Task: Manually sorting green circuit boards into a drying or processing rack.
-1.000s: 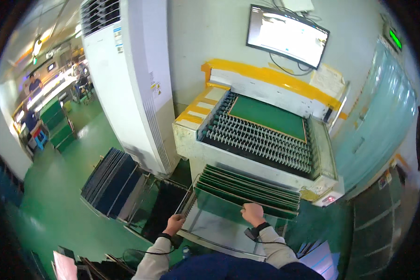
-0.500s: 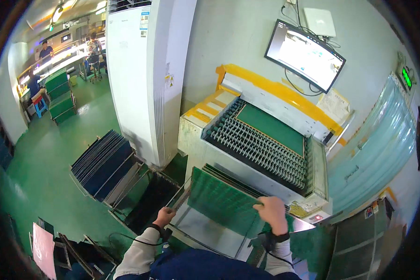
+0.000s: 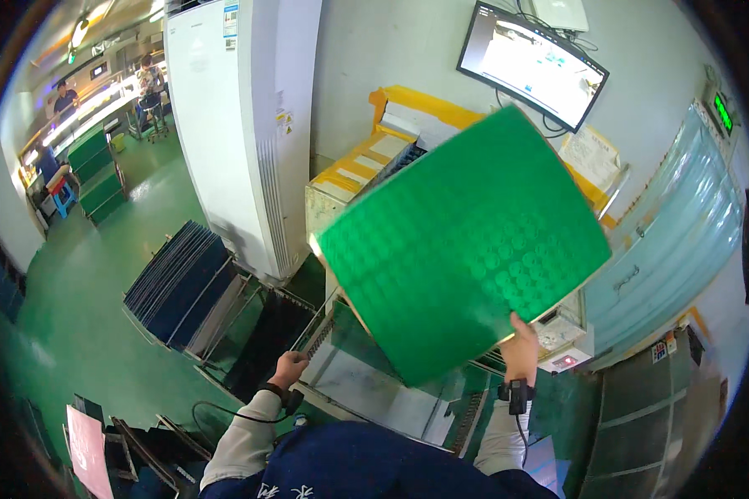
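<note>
A large green circuit board panel, with rows of faint round patterns, is held up tilted in front of me. My right hand grips its lower right edge, thumb on the face towards me. My left hand is closed on the thin metal frame of the rack below. Inside that rack a pale bottom shows, and the panel hides part of it. Behind the panel stands a white roller machine edged with yellow tape; its rollers are mostly covered from sight.
To the left, a rack of dark panels stands beside a tall white cabinet unit. A monitor hangs on the wall. Clear plastic curtain and grey cabinet are on the right. Several people work in the far left background.
My right hand has lifted a green panel up out of the rack, and it now covers the machine's rollers. My left hand stays on the rack frame.
</note>
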A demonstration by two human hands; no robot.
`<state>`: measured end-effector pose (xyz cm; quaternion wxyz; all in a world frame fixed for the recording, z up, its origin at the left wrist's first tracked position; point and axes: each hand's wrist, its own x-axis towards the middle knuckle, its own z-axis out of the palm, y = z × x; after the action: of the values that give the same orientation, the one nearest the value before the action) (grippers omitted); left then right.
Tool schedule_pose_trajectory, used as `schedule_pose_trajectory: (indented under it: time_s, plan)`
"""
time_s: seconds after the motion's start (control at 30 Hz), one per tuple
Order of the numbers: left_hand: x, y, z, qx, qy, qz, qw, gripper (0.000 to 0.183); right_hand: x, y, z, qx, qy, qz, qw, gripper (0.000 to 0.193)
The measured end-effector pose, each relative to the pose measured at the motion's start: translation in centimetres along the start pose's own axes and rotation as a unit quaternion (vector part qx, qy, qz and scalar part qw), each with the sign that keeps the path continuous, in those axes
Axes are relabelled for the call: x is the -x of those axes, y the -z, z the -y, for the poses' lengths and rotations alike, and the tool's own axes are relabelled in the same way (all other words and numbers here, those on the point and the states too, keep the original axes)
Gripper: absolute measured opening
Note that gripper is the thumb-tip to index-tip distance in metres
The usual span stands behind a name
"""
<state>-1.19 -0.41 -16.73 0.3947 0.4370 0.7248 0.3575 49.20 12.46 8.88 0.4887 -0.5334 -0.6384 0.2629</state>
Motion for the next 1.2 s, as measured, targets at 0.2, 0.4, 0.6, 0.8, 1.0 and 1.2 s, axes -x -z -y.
schedule_pose_trajectory:
  time_s: [0.2,0.4,0.6,0.8,1.0,1.2]
  plan:
    - [0.4,0.5,1.0,0.008,-0.01,-0.045,0.999,0.025,-1.3,-7.5,2.0,-0.517,-0.257,0.16,0.801,0.024]
    - [-0.1,0.6,3.2,0.027,-0.046,-0.061,0.997,0.025,-2.5,-11.9,-0.9,-0.6,-0.304,0.106,0.732,0.015]
    - [2.1,0.6,-3.9,0.031,0.037,-0.026,0.999,0.022,-3.9,-12.6,-3.6,-0.613,-0.333,0.074,0.712,0.01]
    - [1.8,1.0,-1.3,0.045,0.03,-0.029,0.998,0.023,-4.5,-16.2,-5.9,-0.597,-0.389,0.012,0.702,0.01]
    - [1.0,0.6,-0.7,0.003,0.004,-0.036,0.999,0.025,-6.0,-16.4,-7.0,-0.607,-0.343,0.003,0.717,0.01]
    - [0.8,0.5,0.3,0.074,0.029,-0.04,0.996,0.025,-7.6,-16.5,-7.1,-0.579,-0.37,0.014,0.727,0.017]
